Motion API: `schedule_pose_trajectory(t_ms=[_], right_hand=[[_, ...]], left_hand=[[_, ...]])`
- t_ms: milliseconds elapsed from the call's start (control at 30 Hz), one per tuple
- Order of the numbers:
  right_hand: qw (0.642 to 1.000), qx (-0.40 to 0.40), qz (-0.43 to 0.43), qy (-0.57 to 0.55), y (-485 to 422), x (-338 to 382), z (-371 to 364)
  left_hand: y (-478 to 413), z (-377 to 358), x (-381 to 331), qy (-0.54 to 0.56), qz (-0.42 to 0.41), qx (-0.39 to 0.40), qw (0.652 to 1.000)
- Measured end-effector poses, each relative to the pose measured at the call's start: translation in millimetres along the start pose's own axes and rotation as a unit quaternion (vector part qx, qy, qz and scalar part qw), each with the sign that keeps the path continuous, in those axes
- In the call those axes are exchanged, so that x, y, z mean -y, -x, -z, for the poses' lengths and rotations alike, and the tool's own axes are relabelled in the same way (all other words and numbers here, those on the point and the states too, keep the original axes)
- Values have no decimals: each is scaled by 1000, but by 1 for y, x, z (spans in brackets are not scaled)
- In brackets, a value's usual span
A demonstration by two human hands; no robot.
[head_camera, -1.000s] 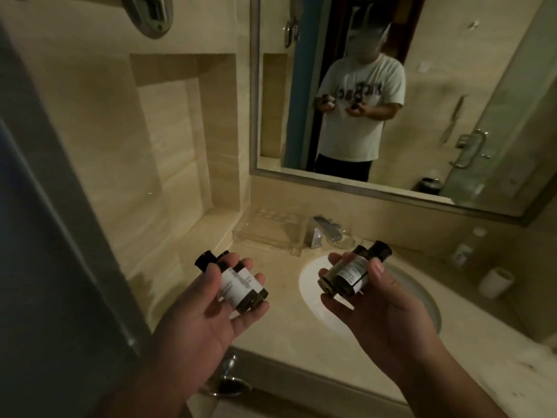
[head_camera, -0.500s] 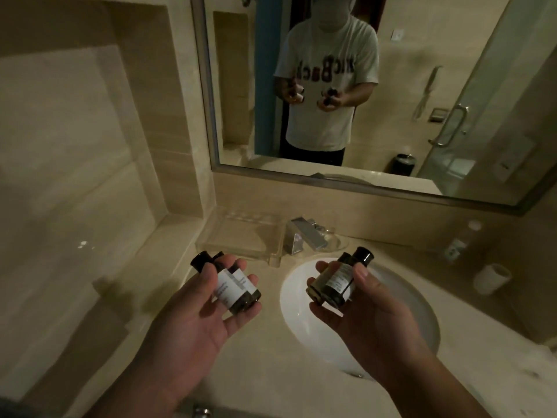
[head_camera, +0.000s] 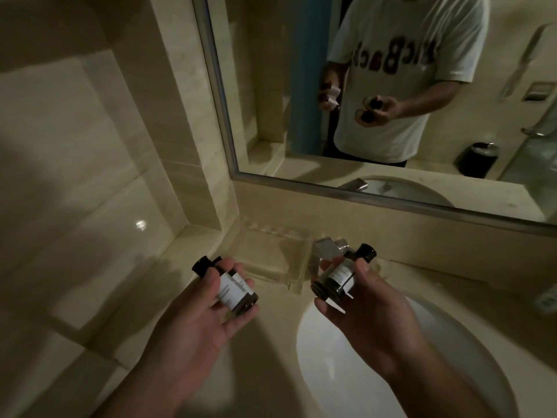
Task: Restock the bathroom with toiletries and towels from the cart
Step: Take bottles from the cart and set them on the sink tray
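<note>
Beige stone surface [head_camera: 280, 357] across lower frame. White oval basin [head_camera: 325, 363] sunk into it at 5 o'clock. Chrome faucet [head_camera: 327, 246] at basin's 11 o'clock, by back ledge. Clear plastic tray [head_camera: 271, 263] on surface just beside faucet, at its 9 o'clock. Metal-framed mirror [head_camera: 391, 193] at 1 o'clock. Recessed niche [head_camera: 75, 140] in tiled wall at 10 o'clock. Reflected in mirror: black bin [head_camera: 477, 158] at 3 o'clock, blue door edge [head_camera: 310, 70] at 12 o'clock. Small blurred item [head_camera: 547, 300] at 4 o'clock edge, unidentifiable.
</note>
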State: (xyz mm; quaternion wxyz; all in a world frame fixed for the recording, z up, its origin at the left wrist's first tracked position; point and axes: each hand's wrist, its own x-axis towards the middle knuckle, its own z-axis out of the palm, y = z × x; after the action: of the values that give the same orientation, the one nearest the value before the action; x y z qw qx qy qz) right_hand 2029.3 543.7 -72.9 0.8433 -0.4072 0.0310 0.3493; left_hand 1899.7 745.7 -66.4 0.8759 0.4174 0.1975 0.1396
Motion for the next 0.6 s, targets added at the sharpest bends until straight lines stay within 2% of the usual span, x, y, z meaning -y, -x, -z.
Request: schedule_pose_trajectory(t_ms=[367,600], right_hand=[[999,-28,-11,-15,-45,11,12],[999,-36,-16,30,-91,16,4]], left_hand=[[-64,-11,-4,-41,-18,-21,999],[-118,-6,-9,-47,-3,-26,999]])
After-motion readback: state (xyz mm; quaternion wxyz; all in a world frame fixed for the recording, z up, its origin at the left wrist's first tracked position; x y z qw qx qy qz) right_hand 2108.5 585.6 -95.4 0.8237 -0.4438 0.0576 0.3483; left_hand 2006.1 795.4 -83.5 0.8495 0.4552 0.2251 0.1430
